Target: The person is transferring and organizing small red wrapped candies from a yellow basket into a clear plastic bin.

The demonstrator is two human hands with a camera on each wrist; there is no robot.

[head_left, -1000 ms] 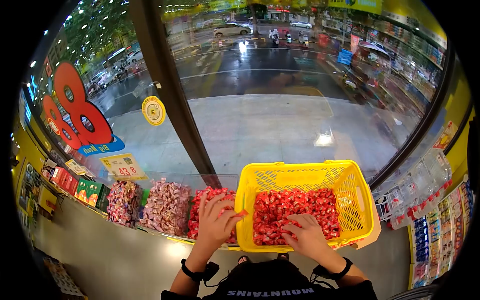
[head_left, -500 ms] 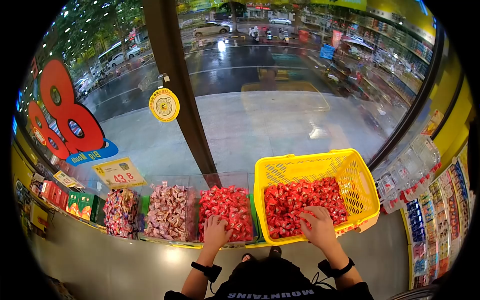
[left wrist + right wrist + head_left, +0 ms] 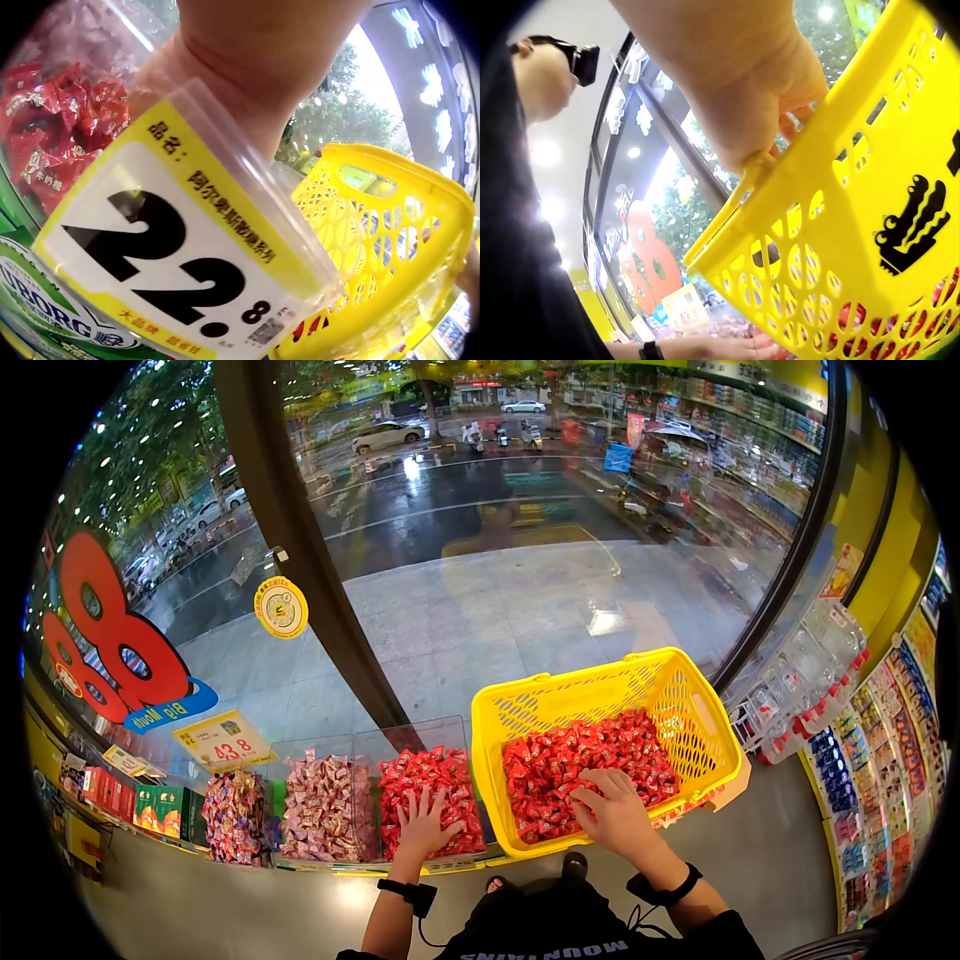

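My left hand (image 3: 424, 828) lies with fingers spread over red-wrapped candies (image 3: 430, 768) in a clear bin. Beside it stands a yellow basket (image 3: 487, 770), partly filled with the same kind of red-wrapped candies (image 3: 545, 765). My right hand (image 3: 612, 815) reaches over the basket's front rim, its fingers loosely bent above the candies there. In the right wrist view, the wrist passes close by the basket's handle (image 3: 754, 176), and the fingertips are hidden behind the wall. A price tag (image 3: 172, 240) covers much of the left hand in the left wrist view.
Left of the red candies, more clear bins hold pink-wrapped candies (image 3: 325, 810) and mixed candies (image 3: 235, 820). A price sign (image 3: 225, 742) stands behind them. The window (image 3: 480, 610) rises along the back. Racks of packets (image 3: 860, 810) stand at the right.
My left hand has gone from the basket's left rim, with a red candy at its fingertips, down to the bin, where its fingers have spread. The right hand stays over the basket.
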